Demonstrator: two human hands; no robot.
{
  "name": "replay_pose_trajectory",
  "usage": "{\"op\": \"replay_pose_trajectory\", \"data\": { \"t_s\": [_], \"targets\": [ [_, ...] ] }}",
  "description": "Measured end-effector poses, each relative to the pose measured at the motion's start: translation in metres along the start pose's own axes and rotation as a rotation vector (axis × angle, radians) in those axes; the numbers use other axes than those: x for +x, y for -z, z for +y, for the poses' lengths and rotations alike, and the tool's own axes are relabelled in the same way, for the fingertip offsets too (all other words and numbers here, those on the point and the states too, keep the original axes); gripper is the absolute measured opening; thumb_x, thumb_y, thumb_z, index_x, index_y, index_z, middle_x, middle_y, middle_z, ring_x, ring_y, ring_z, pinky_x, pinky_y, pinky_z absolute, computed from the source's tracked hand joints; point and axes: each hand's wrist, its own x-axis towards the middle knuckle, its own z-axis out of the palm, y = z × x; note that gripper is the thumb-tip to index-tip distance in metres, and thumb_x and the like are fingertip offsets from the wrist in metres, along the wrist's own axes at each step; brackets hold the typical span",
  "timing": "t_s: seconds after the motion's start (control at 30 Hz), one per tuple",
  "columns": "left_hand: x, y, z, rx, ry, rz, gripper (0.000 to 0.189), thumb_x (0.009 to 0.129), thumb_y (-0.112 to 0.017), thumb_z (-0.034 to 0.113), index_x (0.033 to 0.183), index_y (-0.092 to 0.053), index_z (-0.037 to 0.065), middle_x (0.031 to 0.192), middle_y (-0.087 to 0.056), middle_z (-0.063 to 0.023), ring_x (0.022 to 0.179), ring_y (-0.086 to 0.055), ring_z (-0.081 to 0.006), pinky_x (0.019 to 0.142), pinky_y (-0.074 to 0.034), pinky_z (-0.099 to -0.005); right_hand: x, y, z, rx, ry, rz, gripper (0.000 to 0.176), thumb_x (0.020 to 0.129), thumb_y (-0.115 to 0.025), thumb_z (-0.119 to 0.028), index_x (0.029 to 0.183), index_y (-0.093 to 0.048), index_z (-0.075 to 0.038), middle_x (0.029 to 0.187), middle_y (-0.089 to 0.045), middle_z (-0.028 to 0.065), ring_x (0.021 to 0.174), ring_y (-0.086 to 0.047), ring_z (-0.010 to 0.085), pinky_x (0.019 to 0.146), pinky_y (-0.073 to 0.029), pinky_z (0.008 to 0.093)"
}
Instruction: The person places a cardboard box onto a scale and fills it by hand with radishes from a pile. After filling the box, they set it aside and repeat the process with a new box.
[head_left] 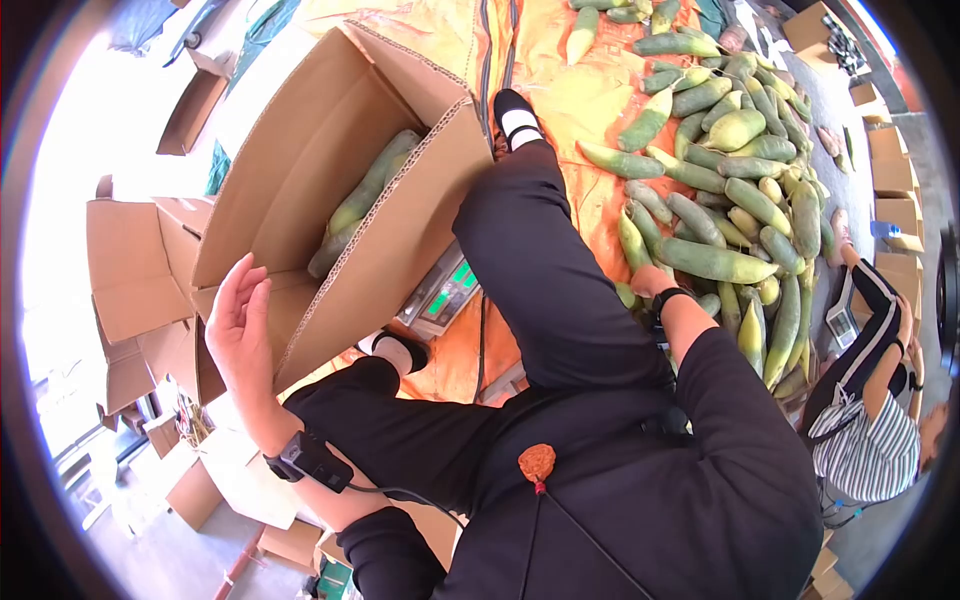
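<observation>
An open cardboard box (405, 215) stands on a scale (440, 290) with green lit digits. Inside it lie green radishes (370, 190), partly hidden by the near wall. Beside the box's left edge is my left hand (240, 315), its fingers slightly curled and apart, holding nothing. My right hand (652, 281) reaches down at the near left edge of a large pile of green radishes (715, 262). Its fingers are mostly hidden among the radishes, so whether it grips one cannot be made out.
An orange tarp (545, 75) lies under the pile. Another open box (140, 260) is at the left. A person in a striped shirt (870, 450) is at the right, near stacked boxes (893, 175). My legs flank the scale.
</observation>
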Motion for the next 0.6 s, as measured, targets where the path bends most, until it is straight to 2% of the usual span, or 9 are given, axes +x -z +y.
{"op": "replay_pose_trajectory", "data": {
  "t_s": [0.1, 0.17, 0.23, 0.27, 0.33, 0.47, 0.53, 0.57, 0.6],
  "targets": [
    [0.0, -0.002, 0.004, 0.016, 0.018, -0.016, 0.03, 0.091, -0.061, 0.004, 0.12, -0.061, 0.002, 0.1, -0.067, -0.0068, 0.09, -0.061, -0.01, 0.082, -0.048, -0.0224, -0.007, 0.002, 0.0, 0.028, -0.028, -0.055, 0.045, 0.085, -0.05, -0.017, 0.129, -0.055, -0.006, 0.142, -0.043, 0.0188, 0.128, -0.046, 0.0353, 0.104, -0.04, 0.0418],
    [0.0, -0.001, 0.003, 0.03, 0.02, -0.03, 0.03, 0.091, -0.06, 0.004, 0.121, -0.061, 0.002, 0.1, -0.067, -0.0069, 0.092, -0.062, -0.0112, 0.084, -0.048, -0.0234, -0.009, -0.001, 0.002, 0.042, -0.056, 0.021, 0.042, 0.085, -0.055, -0.022, 0.124, -0.06, -0.009, 0.137, -0.049, 0.0174, 0.124, -0.051, 0.0335, 0.101, -0.043, 0.0414],
    [0.0, -0.001, 0.002, 0.04, 0.021, -0.041, 0.03, 0.091, -0.059, 0.004, 0.121, -0.061, 0.002, 0.1, -0.067, -0.0071, 0.094, -0.063, -0.0124, 0.085, -0.048, -0.0243, -0.052, 0.021, -0.007, 0.122, 0.013, 0.117, 0.034, 0.083, -0.061, -0.023, 0.114, -0.068, -0.012, 0.123, -0.061, 0.0153, 0.115, -0.058, 0.0315, 0.098, -0.046, 0.0392],
    [0.0, -0.001, 0.002, 0.048, 0.022, -0.042, 0.03, 0.091, -0.059, 0.004, 0.121, -0.061, 0.002, 0.1, -0.067, -0.007, 0.094, -0.062, -0.012, 0.085, -0.048, -0.0243, -0.065, 0.028, -0.011, 0.117, 0.017, 0.12, 0.034, 0.083, -0.061, -0.023, 0.114, -0.068, -0.012, 0.123, -0.061, 0.0153, 0.115, -0.058, 0.0315, 0.098, -0.046, 0.0392],
    [-0.002, -0.001, 0.001, 0.054, 0.029, -0.041, 0.03, 0.091, -0.059, 0.004, 0.121, -0.061, 0.002, 0.1, -0.067, -0.0068, 0.094, -0.062, -0.0116, 0.085, -0.047, -0.0243, -0.081, 0.034, -0.016, 0.154, 0.168, 0.15, 0.025, 0.08, -0.065, -0.021, 0.103, -0.073, -0.014, 0.108, -0.068, 0.014, 0.105, -0.063, 0.0304, 0.093, -0.049, 0.0377],
    [-0.002, 0.001, 0.0, 0.036, 0.024, -0.034, 0.031, 0.09, -0.061, 0.005, 0.121, -0.061, 0.002, 0.1, -0.067, -0.0064, 0.094, -0.061, -0.0105, 0.084, -0.047, -0.0243, -0.067, 0.03, -0.011, 0.303, 0.377, 0.158, 0.021, 0.082, -0.062, -0.014, 0.099, -0.075, -0.014, 0.099, -0.071, 0.0105, 0.091, -0.067, 0.026, 0.082, -0.052, 0.0346],
    [-0.002, 0.002, 0.0, 0.044, 0.009, -0.032, 0.031, 0.09, -0.061, 0.005, 0.121, -0.061, 0.002, 0.1, -0.067, -0.0063, 0.094, -0.061, -0.0102, 0.084, -0.047, -0.0242, -0.076, 0.041, -0.019, 0.839, 0.359, -0.006, 0.023, 0.085, -0.059, -0.014, 0.103, -0.073, -0.013, 0.092, -0.07, 0.0056, 0.078, -0.066, 0.0198, 0.07, -0.052, 0.0314],
    [-0.003, 0.003, 0.0, 0.041, 0.011, -0.033, 0.031, 0.09, -0.062, 0.005, 0.121, -0.061, 0.003, 0.1, -0.067, -0.0062, 0.093, -0.061, -0.0102, 0.084, -0.047, -0.0242, -0.083, 0.048, -0.016, 0.837, 0.36, 0.0, 0.023, 0.085, -0.059, -0.014, 0.103, -0.073, -0.013, 0.092, -0.07, 0.0056, 0.078, -0.066, 0.0198, 0.07, -0.052, 0.0314],
    [-0.003, 0.004, 0.0, 0.038, 0.011, -0.032, 0.032, 0.09, -0.062, 0.005, 0.121, -0.061, 0.003, 0.1, -0.067, -0.006, 0.093, -0.061, -0.0102, 0.084, -0.047, -0.0242, -0.13, 0.079, -0.032, 0.989, 0.225, -0.1, 0.026, 0.087, -0.056, -0.011, 0.109, -0.068, -0.011, 0.098, -0.068, 0.0049, 0.083, -0.065, 0.0194, 0.075, -0.052, 0.0328]
  ]
}}
